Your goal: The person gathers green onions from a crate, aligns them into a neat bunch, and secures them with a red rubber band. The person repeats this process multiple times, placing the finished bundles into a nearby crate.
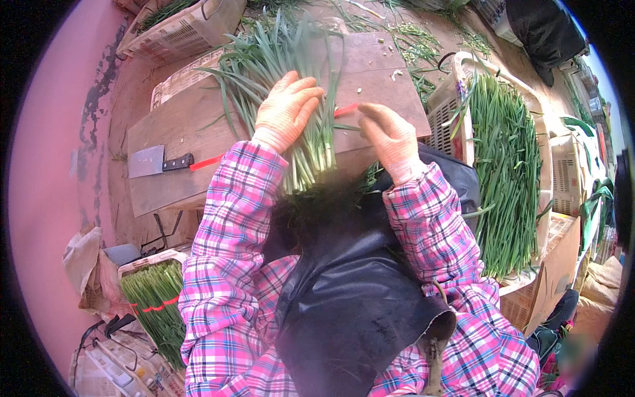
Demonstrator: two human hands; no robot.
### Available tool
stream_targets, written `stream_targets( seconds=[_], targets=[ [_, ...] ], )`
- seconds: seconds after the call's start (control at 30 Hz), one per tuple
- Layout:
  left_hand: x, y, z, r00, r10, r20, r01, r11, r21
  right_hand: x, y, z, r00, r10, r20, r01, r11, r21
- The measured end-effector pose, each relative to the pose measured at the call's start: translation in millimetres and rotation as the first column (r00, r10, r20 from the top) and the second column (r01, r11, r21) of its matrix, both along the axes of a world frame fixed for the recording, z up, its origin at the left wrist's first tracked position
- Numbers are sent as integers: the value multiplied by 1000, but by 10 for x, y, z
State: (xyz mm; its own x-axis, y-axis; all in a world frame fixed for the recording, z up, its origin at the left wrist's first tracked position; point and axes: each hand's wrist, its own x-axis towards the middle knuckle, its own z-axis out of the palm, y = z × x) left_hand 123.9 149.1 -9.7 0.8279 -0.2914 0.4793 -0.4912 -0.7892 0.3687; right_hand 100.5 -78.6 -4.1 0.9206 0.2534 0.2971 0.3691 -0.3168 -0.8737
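A bunch of green leafy stalks with white lower ends, like garlic chives (310,134), lies over a wooden board (183,114). My left hand (290,109), in an orange glove, rests on top of the bunch with its fingers over the stalks. Just right of the stalks, my gloved right hand (389,131) has its thumb and fingers bent at the end of a red strip (346,110). The strip's other part (206,163) shows left of my left sleeve; its middle is hidden under the bunch. A cleaver (161,161) lies flat at the board's left.
A white plastic crate (545,198) full of green stalks stands to the right, and another crate (171,255) with red-tied bunches at lower left. A further crate (198,30) is at upper left, beside a pink wall (54,149). Trimmings (414,42) litter the floor beyond the board.
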Motion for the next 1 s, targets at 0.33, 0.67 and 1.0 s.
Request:
stream_targets(
  seconds=[0.33, 0.67, 1.0],
  targets=[
    [-30, 4, 46, 996, -17, -83, 23, 998, 64, -114, 236, 354, 791, 561, 244, -148, 562, -814],
    [-37, 3, 70, 989, -5, -145, 16, 997, 73, -889, -41, 311, 582, 759, -292, -644, 211, -735],
    [-37, -23, 75, 985, 8, -171, 4, 997, 74, -202, 188, 263, 963, 270, -12, -185, 626, -758]
  ],
)
